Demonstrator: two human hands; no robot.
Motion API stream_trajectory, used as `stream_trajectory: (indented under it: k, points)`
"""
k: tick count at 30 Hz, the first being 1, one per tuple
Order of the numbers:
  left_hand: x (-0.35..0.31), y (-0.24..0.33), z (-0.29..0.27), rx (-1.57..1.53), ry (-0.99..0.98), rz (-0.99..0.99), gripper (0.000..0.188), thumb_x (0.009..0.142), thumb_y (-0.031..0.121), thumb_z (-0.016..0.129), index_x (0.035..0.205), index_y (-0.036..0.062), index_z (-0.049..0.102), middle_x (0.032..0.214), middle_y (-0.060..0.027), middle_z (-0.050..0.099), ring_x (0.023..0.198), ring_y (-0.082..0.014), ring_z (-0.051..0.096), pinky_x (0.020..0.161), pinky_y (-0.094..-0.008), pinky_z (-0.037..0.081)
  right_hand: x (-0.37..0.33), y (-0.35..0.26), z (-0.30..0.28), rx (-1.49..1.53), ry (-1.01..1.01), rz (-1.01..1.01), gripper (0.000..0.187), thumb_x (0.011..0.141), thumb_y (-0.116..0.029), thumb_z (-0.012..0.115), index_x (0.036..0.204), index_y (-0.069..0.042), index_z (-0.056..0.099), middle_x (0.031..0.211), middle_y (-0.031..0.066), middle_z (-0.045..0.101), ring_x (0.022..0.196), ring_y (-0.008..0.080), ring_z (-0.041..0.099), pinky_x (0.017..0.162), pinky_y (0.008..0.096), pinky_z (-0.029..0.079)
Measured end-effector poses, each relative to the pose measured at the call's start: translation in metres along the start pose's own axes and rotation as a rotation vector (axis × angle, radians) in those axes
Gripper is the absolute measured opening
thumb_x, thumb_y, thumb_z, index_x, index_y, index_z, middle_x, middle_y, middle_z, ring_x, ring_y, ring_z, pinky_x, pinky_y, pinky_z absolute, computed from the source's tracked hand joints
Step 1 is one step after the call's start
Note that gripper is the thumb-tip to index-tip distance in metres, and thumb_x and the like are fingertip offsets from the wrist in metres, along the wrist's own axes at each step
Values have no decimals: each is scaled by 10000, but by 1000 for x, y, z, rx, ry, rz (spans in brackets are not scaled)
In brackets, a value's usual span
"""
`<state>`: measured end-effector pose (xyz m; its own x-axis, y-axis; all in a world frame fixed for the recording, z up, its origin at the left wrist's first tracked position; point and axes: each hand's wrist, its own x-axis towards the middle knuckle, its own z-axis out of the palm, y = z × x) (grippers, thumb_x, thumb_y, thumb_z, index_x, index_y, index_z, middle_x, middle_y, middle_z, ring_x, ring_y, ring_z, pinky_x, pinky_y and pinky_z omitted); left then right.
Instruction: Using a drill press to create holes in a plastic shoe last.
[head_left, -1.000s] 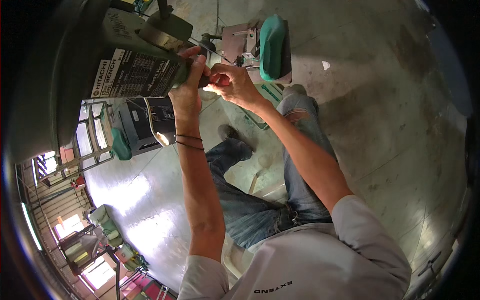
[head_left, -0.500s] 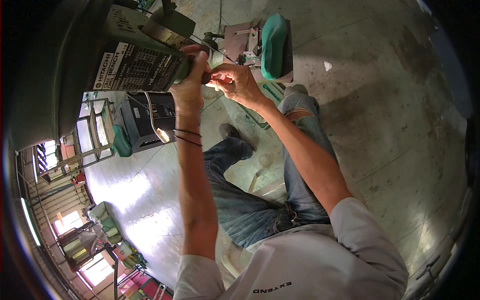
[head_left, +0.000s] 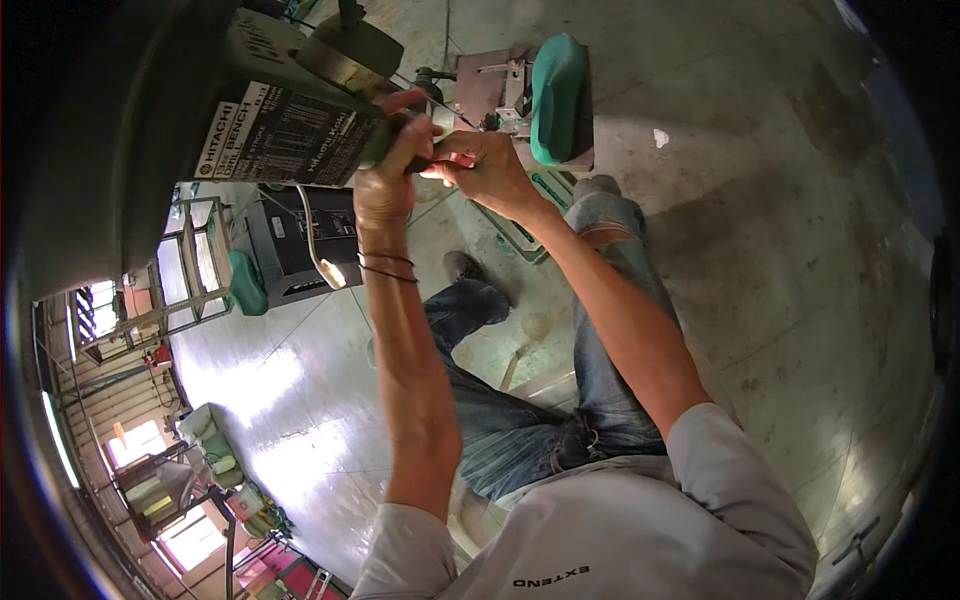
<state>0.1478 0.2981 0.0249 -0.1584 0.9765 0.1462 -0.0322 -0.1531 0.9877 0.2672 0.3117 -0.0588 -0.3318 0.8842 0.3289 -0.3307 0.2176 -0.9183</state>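
Left fingers [head_left: 417,134] curl at the green drill press [head_left: 285,125], right fingers [head_left: 459,147] just beside.

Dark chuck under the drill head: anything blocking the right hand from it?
Nothing visible. The right hand is right beside the dark chuck; exact contact is hard to tell. The left hand wraps its left side, not in between. The green sole-shaped piece is up and right in the view, out of the way.

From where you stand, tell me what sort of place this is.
Most likely a workshop or small factory: there is a dark green drill press at the upper left, a lit gooseneck work lamp below it, and a hard, stained floor.
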Motion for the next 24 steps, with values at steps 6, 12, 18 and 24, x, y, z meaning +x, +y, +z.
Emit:
stream_trajectory:
  k: [6,12,18,24]
  points:
    - [-14,-9,63,204,928,476,326,834,171,779,1065,-22,656,945,-69,692,842,-132,640,779,-331,527,2,-6,-6,2,-22,-33,150,843,12,703,988,-6,734,707,-10,617,621,34,490,549,234,419]
    - [1,18,-2,-73,-208,-36,352,798,103,785,1083,-47,645,869,-69,659,764,-149,630,808,-310,517,5,-4,-6,-125,-48,77,208,745,-222,830,910,-106,779,763,63,724,554,136,522,587,301,460]
    - [-7,-3,14,-144,57,15,216,824,6,657,1036,-34,642,764,-45,615,646,-116,535,698,-283,486,1,-3,-12,-157,-71,58,198,842,-8,631,1011,-56,723,841,16,670,685,64,536,618,235,445]
    - [-53,3,61,80,586,304,207,899,54,645,1091,-24,633,990,-73,651,924,-140,587,846,-309,472,15,15,-27,367,498,330,246,810,-10,548,1016,-24,682,941,42,682,742,77,556,676,224,463]
